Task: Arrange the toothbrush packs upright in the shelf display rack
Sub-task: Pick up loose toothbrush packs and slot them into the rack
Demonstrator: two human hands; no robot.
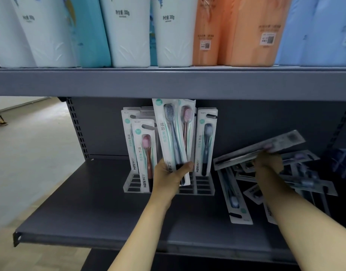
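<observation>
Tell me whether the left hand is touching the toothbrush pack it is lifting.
Touching. The head view shows the left hand with thumb and fingers wrapped around the lower end of the toothbrush pack.

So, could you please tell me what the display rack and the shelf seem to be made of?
Display rack: likely clear acrylic or similar plastic; the dark shelf shows through its glossy slotted walls. Shelf: probably painted sheet metal, matte grey, with a folded front lip.

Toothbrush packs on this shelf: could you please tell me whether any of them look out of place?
Yes. A heap of packs lies flat and crisscrossed on the shelf, right of the clear rack, instead of standing in it. The right hand lifts one pack from the heap; the left hand holds two upright.
</observation>
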